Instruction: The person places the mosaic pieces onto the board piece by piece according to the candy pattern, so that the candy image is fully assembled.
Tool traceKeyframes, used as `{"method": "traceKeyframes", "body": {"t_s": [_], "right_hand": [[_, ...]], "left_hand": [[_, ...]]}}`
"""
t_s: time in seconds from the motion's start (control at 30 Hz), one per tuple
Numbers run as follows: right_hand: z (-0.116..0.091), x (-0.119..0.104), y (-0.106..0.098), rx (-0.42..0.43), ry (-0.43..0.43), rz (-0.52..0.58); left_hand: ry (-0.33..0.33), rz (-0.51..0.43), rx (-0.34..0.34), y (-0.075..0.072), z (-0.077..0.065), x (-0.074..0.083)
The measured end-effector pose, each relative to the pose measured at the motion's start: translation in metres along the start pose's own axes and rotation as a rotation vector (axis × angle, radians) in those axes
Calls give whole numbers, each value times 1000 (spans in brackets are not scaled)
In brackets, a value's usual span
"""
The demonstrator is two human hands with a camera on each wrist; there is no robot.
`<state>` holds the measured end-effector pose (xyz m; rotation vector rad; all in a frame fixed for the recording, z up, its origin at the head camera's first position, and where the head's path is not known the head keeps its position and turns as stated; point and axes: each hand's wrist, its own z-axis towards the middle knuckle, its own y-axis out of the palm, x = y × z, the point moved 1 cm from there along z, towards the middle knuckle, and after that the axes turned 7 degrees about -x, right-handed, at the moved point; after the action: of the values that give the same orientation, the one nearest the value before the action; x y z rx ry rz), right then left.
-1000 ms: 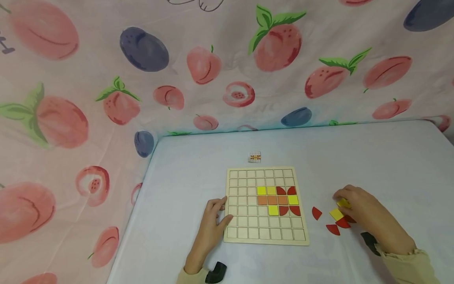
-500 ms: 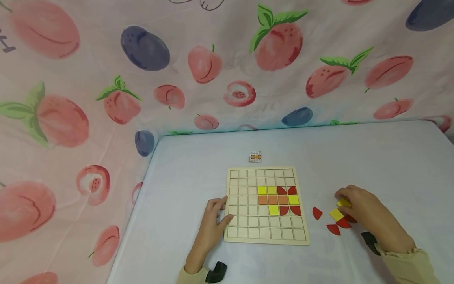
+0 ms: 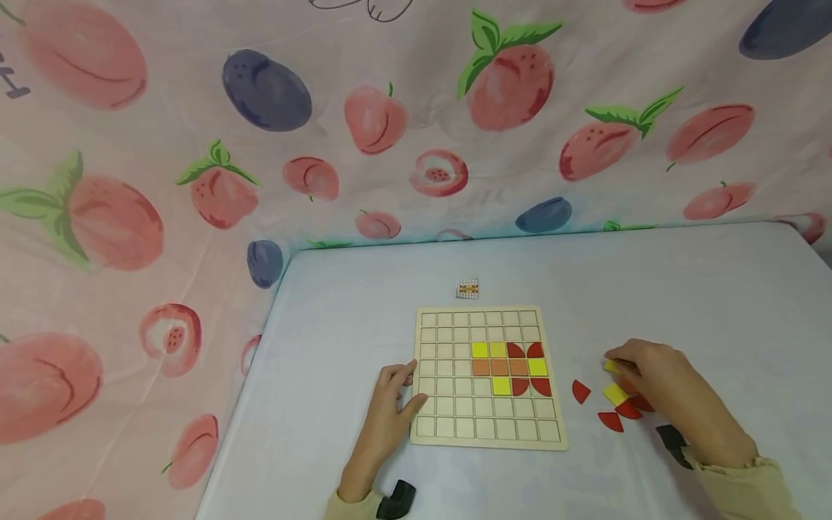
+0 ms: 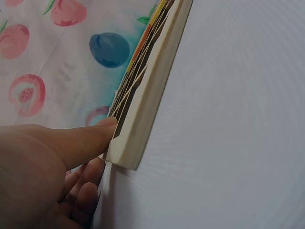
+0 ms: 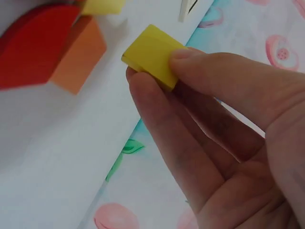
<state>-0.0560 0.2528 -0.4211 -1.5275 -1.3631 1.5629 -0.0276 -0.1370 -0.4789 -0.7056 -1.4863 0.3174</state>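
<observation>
My right hand [image 3: 656, 379] pinches a yellow square tile [image 5: 152, 52] between thumb and fingertips, right of the board. Close by lie another yellow tile [image 3: 615, 394], an orange tile [image 5: 82, 57] partly behind the hand, and several red quarter-circle tiles [image 3: 610, 421]. My left hand [image 3: 386, 408] holds the left edge of a wooden grid board [image 3: 455, 426], with the thumb on its rim and the other fingers along its side. Set in the board's cells are yellow squares [image 3: 501, 386], a row of orange squares [image 3: 499, 367] and red quarter-circles [image 3: 541, 387].
Behind the board lies a small pattern card [image 3: 467, 289]. A lone red quarter-circle [image 3: 581, 391] lies between the board and the other loose tiles. Fruit-printed fabric [image 3: 435, 108] rises behind the white table [image 3: 338, 318].
The right hand has drawn the yellow tile slightly left and away from the loose tiles, showing an orange one beneath the hand. The left hand and the board stay in place.
</observation>
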Motion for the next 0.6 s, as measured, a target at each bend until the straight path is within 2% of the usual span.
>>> {"method": "traceKeyframes", "body": {"t_s": [0.27,0.43,0.6], "right_hand": [[3,-18,5,91,-81,-27],[7,-33,5,92,-96,-50],[12,-45,4,69,-85,-13]], "left_hand": [[-3,5,3,0,0,1],[-5,5,4,1,1,0],[-11,-1,4,1,1,-1]]}}
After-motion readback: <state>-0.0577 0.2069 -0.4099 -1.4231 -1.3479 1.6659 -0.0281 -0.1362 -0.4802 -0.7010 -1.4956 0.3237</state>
